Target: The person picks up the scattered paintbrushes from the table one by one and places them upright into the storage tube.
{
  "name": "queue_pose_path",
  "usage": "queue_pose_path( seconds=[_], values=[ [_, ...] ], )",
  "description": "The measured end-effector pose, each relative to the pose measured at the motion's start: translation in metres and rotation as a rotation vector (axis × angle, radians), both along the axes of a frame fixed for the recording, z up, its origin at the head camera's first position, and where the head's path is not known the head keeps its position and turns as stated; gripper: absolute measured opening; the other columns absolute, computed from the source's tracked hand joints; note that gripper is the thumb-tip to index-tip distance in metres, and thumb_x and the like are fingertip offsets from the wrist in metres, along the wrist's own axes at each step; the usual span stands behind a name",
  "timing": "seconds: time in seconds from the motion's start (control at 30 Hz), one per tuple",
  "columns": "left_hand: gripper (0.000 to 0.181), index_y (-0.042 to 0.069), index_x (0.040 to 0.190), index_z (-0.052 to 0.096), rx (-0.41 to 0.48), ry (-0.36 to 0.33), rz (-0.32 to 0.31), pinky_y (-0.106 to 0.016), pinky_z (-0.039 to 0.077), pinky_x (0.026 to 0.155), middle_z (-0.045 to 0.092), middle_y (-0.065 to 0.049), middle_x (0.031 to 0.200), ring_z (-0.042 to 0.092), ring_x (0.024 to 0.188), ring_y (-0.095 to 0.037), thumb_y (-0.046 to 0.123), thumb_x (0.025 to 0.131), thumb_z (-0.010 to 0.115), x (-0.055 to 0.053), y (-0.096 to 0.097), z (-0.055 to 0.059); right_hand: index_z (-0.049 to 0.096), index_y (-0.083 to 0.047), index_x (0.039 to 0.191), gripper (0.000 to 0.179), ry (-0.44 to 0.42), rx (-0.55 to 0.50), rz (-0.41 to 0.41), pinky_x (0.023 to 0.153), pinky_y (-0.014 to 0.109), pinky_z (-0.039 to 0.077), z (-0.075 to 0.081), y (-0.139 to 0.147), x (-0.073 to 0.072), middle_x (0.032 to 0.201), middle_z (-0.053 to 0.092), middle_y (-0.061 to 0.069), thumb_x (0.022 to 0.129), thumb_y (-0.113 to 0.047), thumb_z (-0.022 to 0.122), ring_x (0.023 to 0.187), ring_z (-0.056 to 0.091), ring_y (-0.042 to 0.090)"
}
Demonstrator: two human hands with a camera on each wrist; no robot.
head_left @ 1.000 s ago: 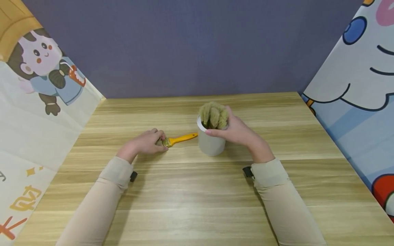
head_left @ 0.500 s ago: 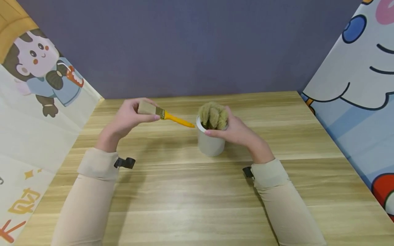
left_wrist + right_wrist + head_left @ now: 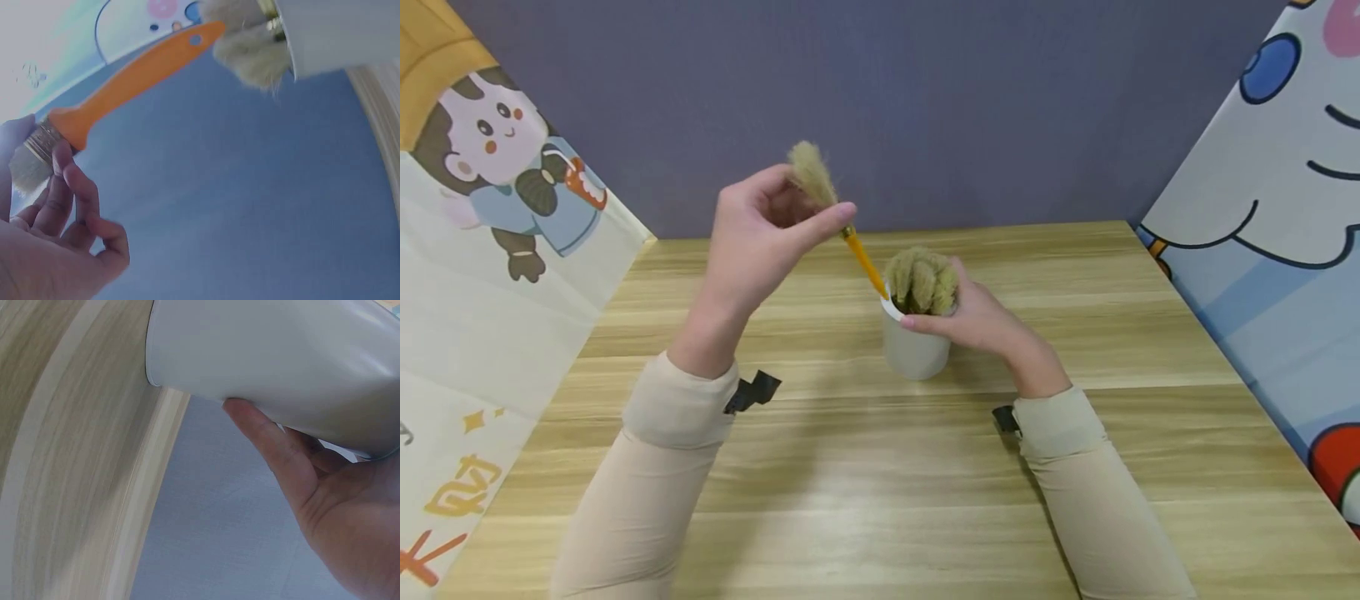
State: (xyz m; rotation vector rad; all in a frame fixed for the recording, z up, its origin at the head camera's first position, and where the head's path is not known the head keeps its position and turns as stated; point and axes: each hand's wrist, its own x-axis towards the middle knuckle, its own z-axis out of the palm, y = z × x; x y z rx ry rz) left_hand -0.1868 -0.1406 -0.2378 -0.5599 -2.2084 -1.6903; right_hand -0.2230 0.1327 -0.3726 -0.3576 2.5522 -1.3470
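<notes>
My left hand [image 3: 760, 233] pinches a paintbrush [image 3: 865, 262] by the metal band near its bristles. The brush tilts with its pale bristles up and its orange handle pointing down, the handle's tip at the left rim of a white cylindrical container [image 3: 916, 350]. In the left wrist view the orange handle [image 3: 137, 75] has a hole near its end. My right hand [image 3: 985, 312] grips the container near its rim, thumb on the near side; the other fingers are mostly hidden behind it. Several brushes [image 3: 921, 279] stand in the container, bristles up.
The container stands on a wood-grain table [image 3: 850, 500]. A dark blue-grey panel [image 3: 880, 108] rises at the table's back edge. Printed cartoon panels stand at the left [image 3: 497, 333] and right [image 3: 1262, 275].
My left hand has lifted the paintbrush off the table, then carried it up and right, tipping the handle down toward the container's rim. The right hand keeps its hold on the container.
</notes>
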Motion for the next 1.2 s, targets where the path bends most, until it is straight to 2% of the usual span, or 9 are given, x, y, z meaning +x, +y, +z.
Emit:
queue_pose_path(
  seconds=[0.1,0.2,0.33,0.47,0.67,0.9,0.97,1.03,1.2],
  values=[
    [0.024,0.013,0.1,0.076,-0.133,0.043,0.05,-0.027,0.047,0.062,0.077,0.001,0.08,0.065,0.065,-0.014,0.031,0.089,0.089,0.0,0.014,-0.006,0.017,-0.023,0.165,0.116,0.005,-0.023,0.022,0.123,0.064,0.038,0.0,0.0,-0.001,0.164,0.043,0.009,0.081,-0.064,0.086,0.154,0.042,0.035],
    [0.03,0.013,0.107,0.076,-0.204,0.047,0.057,-0.029,0.049,0.064,0.078,-0.002,0.086,0.07,0.072,-0.013,0.034,0.09,0.087,-0.002,0.024,-0.013,0.014,-0.025,0.166,0.118,0.004,-0.034,0.041,0.123,0.064,0.038,-0.001,0.0,-0.001,0.165,0.042,0.007,0.081,-0.065,0.085,0.154,0.043,0.033],
    [0.036,0.014,0.112,0.075,-0.294,0.063,0.063,-0.031,0.049,0.063,0.077,0.0,0.087,0.068,0.073,-0.01,0.04,0.09,0.087,-0.004,0.034,-0.022,0.012,-0.026,0.167,0.12,-0.005,-0.038,0.044,0.122,0.063,0.04,0.0,0.0,-0.001,0.165,0.042,0.007,0.081,-0.067,0.085,0.152,0.045,0.032],
    [0.034,0.015,0.105,0.074,-0.368,0.083,0.056,-0.032,0.049,0.059,0.075,0.003,0.084,0.066,0.069,-0.009,0.043,0.091,0.086,-0.007,0.042,-0.033,0.015,-0.026,0.164,0.118,-0.008,-0.049,0.036,0.119,0.06,0.044,0.0,0.0,0.0,0.16,0.046,0.007,0.079,-0.068,0.085,0.147,0.05,0.03],
    [0.038,0.015,0.095,0.07,-0.513,0.053,0.078,-0.031,0.047,0.057,0.071,0.002,0.077,0.06,0.061,-0.014,0.05,0.089,0.085,-0.008,0.051,-0.054,0.024,-0.029,0.157,0.104,0.012,-0.101,0.069,0.116,0.057,0.047,-0.001,0.0,0.001,0.154,0.051,0.003,0.082,-0.062,0.087,0.141,0.056,0.025],
    [0.048,0.012,0.094,0.068,-0.697,0.044,0.111,-0.031,0.046,0.057,0.068,0.0,0.074,0.058,0.061,-0.016,0.057,0.087,0.084,-0.008,0.056,-0.073,0.026,-0.023,0.154,0.099,0.027,-0.069,0.06,0.113,0.056,0.049,0.0,0.0,0.0,0.149,0.053,0.007,0.083,-0.058,0.087,0.136,0.059,0.029],
    [0.049,0.011,0.099,0.068,-0.704,0.059,0.111,-0.031,0.045,0.056,0.068,0.0,0.074,0.057,0.059,-0.016,0.057,0.089,0.082,-0.008,0.057,-0.075,0.026,-0.023,0.155,0.1,0.024,-0.063,0.056,0.113,0.056,0.049,-0.001,0.0,0.0,0.149,0.053,0.008,0.083,-0.058,0.087,0.136,0.059,0.03],
    [0.049,0.01,0.106,0.067,-0.669,0.1,0.113,-0.03,0.044,0.056,0.068,-0.001,0.077,0.056,0.059,-0.015,0.055,0.091,0.081,-0.009,0.057,-0.075,0.026,-0.023,0.155,0.101,0.018,-0.058,0.049,0.113,0.056,0.049,-0.001,0.001,0.0,0.15,0.053,0.007,0.083,-0.059,0.087,0.136,0.059,0.03],
    [0.04,0.007,0.116,0.071,-0.584,0.322,0.087,-0.031,0.043,0.06,0.07,-0.003,0.082,0.053,0.059,-0.016,0.04,0.096,0.081,-0.011,0.055,-0.072,0.027,-0.025,0.154,0.097,0.02,-0.088,0.066,0.112,0.056,0.049,-0.001,0.002,0.0,0.148,0.054,0.005,0.084,-0.057,0.087,0.135,0.059,0.027]
  ],
)
